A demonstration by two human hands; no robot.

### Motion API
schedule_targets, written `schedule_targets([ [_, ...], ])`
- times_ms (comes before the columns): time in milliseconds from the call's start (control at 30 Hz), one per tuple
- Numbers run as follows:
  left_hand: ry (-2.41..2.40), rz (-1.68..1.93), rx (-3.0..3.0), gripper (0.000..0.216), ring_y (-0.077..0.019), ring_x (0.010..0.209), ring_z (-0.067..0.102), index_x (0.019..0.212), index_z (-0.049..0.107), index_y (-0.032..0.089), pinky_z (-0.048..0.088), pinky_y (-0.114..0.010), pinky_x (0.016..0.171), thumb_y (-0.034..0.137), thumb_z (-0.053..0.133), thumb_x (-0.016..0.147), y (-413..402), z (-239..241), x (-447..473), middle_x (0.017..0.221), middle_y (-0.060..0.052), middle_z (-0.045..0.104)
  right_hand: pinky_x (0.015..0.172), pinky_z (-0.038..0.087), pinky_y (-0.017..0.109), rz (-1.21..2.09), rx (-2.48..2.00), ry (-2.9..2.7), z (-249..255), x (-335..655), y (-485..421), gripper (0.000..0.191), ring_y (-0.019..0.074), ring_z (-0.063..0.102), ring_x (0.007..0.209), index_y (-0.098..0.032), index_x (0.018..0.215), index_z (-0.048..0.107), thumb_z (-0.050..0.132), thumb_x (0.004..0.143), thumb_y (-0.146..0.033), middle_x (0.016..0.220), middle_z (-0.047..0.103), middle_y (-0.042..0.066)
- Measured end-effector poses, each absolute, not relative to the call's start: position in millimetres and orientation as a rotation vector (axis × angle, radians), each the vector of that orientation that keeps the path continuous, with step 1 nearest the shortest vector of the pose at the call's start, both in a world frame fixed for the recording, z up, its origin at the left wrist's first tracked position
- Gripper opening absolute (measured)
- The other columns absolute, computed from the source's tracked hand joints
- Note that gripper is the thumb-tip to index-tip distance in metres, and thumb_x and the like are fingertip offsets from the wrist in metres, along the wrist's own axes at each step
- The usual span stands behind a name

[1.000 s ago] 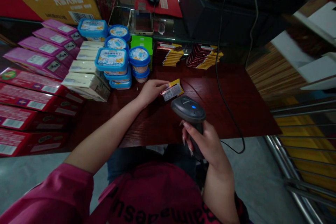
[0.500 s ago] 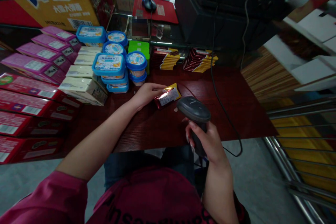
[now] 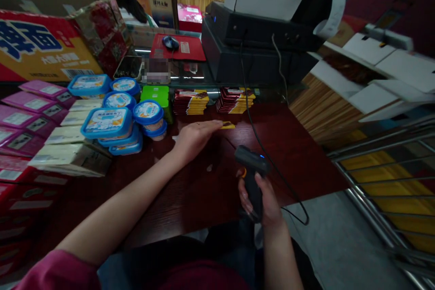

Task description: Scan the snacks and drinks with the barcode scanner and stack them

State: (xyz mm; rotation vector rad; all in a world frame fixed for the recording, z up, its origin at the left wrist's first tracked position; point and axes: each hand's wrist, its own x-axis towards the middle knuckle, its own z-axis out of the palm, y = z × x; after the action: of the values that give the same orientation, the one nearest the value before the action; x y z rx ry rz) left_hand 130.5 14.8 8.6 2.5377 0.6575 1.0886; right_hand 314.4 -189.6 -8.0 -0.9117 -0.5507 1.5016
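My left hand (image 3: 195,140) is over a small flat dark red and yellow snack packet (image 3: 229,125), low above the brown tabletop or resting on it. Most of the packet is hidden under my fingers; only its yellow end shows. My right hand (image 3: 263,197) is wrapped round the handle of a black barcode scanner (image 3: 251,158), with a small blue light lit on its head. Behind my left hand stand two stacks of similar packets, the left stack (image 3: 190,102) and the right stack (image 3: 235,100).
Blue-lidded tubs (image 3: 107,120), a green box (image 3: 156,95), cream boxes (image 3: 68,154), purple boxes (image 3: 25,115) and red boxes (image 3: 30,190) crowd the left. A black cable (image 3: 265,149) crosses the right side. Behind are a mouse (image 3: 170,43) and a black machine (image 3: 258,54). A metal rack (image 3: 384,208) stands at right.
The view has tilted up. My left hand has turned over the packet, so its back faces up and the white label no longer shows. The scanner has tipped more upright and its blue light shows.
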Motion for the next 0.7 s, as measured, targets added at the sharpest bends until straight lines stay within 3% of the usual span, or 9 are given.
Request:
schedule_targets([
  [167,0.600,0.743,2.827,0.038,-0.0204,0.129,0.074,0.134,0.075,0.021,0.059,-0.034,0.112,0.008,0.059,0.102,33,-14,195,0.138,-0.009,0.076,0.030,0.037,0.016,1.457,-0.927,-0.542,-7,311,-192,0.044,0.0053,0.042,0.032,-0.020,0.102,0.074,0.081,0.090,-0.062,0.058,0.062,-0.005],
  [333,0.763,0.493,2.854,0.040,-0.0227,0.143,0.064,0.141,0.071,0.018,0.053,-0.036,0.119,0.009,0.055,0.105,47,-14,229,0.150,-0.011,0.068,0.031,0.036,0.017,1.477,-0.942,-0.526,-7,312,-192,0.042,0.0060,0.040,0.032,-0.023,0.100,0.074,0.079,0.090,-0.063,0.059,0.060,-0.005],
  [567,0.758,0.476,2.791,0.044,-0.0204,0.148,0.059,0.146,0.067,0.016,0.048,-0.034,0.124,0.008,0.050,0.106,55,-20,231,0.154,-0.011,0.065,0.031,0.040,0.015,1.500,-0.899,-0.534,-9,314,-190,0.047,0.0054,0.044,0.032,-0.018,0.104,0.071,0.080,0.091,-0.062,0.061,0.063,-0.005],
  [700,0.784,0.776,2.771,0.040,-0.0241,0.145,0.062,0.142,0.069,0.014,0.047,-0.042,0.126,0.012,0.049,0.107,54,-14,205,0.150,-0.015,0.069,0.031,0.041,0.014,1.500,-0.887,-0.538,-6,314,-190,0.045,0.0055,0.046,0.033,-0.018,0.104,0.071,0.079,0.092,-0.061,0.061,0.063,-0.005],
])
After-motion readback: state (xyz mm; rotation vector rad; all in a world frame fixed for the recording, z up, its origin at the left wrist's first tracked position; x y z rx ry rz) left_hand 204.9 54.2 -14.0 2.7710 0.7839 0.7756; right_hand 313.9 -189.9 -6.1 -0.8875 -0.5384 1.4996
